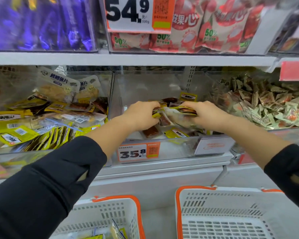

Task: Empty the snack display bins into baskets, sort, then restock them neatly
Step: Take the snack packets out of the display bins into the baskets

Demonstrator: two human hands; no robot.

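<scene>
Below, price tag (138,152) reads 35.8

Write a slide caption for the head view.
Both hands gather snack packets from the middle bin above two baskets.

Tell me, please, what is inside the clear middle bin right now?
Yellow-edged snack packets, some gripped by the left hand and right hand; packets beneath the hands are hidden.

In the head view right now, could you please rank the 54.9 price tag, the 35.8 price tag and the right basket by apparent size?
1. right basket, though it sits nearest the camera
2. 54.9 price tag, partly cut off at the top
3. 35.8 price tag
</scene>
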